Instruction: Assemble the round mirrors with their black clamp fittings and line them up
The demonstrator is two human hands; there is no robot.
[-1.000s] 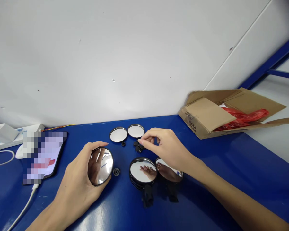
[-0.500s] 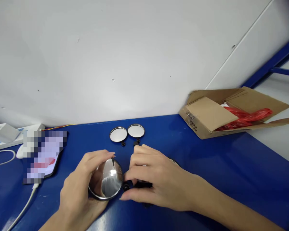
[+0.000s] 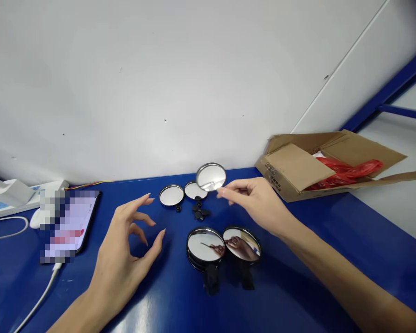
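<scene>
My right hand (image 3: 254, 199) pinches the lower right rim of a round mirror (image 3: 211, 177), raised over the back of the blue table. This mirror partly covers one of two round mirrors lying at the back, the right one (image 3: 193, 190); beside it is the left one (image 3: 171, 195). Small black plastic parts (image 3: 200, 212) lie just in front of them. Nearer to me, a round mirror with a black mount (image 3: 205, 245) rests on another, next to a second such mirror (image 3: 242, 245). My left hand (image 3: 128, 252) holds nothing, its fingers curved and apart.
An open cardboard box (image 3: 298, 166) with a red plastic bag (image 3: 350, 173) stands at the back right against the wall. On the left lie a phone (image 3: 71, 226) with a white cable (image 3: 38, 300) and a white power strip (image 3: 9, 206).
The mirror has left my left hand, which is now open. My right hand has moved up and back with a mirror in it, uncovering the mirrors in front.
</scene>
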